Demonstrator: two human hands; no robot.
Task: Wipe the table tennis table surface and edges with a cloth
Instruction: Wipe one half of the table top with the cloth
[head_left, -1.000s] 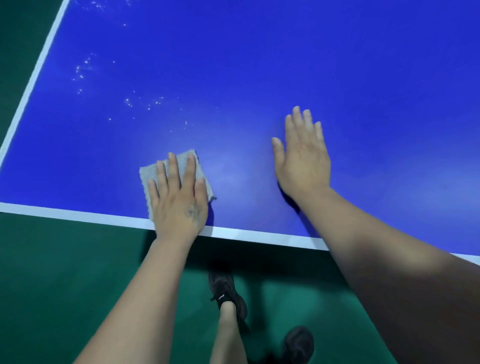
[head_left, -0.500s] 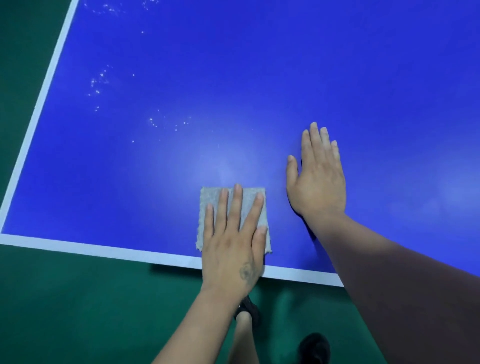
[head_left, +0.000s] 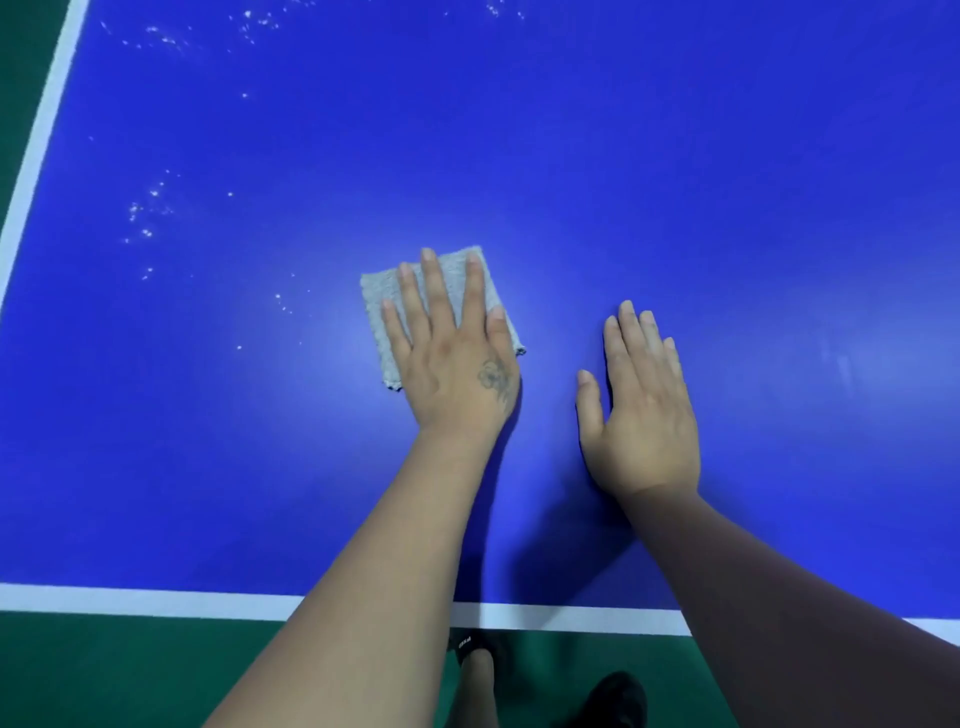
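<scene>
Centre frame: left hand (head_left: 457, 358), fingers spread flat, presses grey cloth (head_left: 441, 296) onto blue worktop (head_left: 675, 156) for wiping. Right hand (head_left: 641, 410) flat, likely bracing. White specks (head_left: 148, 208), perhaps droplets, upper left.

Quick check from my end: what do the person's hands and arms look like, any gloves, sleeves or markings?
Both arms are bare to the frame edge: no sleeves, gloves, rings or watch show. The left hand carries a small dark tattoo on its back, near the thumb side. The right hand has no visible marking. Fingernails on both look short and unpainted.
</scene>
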